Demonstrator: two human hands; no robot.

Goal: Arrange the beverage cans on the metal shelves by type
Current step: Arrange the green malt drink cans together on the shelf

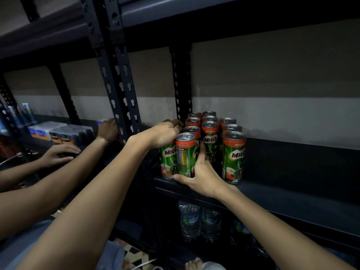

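Observation:
Several green and orange Milo cans (211,141) stand in rows on a dark metal shelf (282,193), at its left end. My left hand (164,133) curls over the top of the front-left Milo can (168,160). My right hand (202,172) grips the front can (185,154) next to it, with the thumb along its base and the fingers behind it. Another front can (233,156) stands apart to the right.
Perforated black uprights (120,78) divide the shelving. Water bottles (200,221) stand on the shelf below. On the left bay, another person's two hands (58,152) rest among small boxed packs (50,131). The shelf right of the cans is bare.

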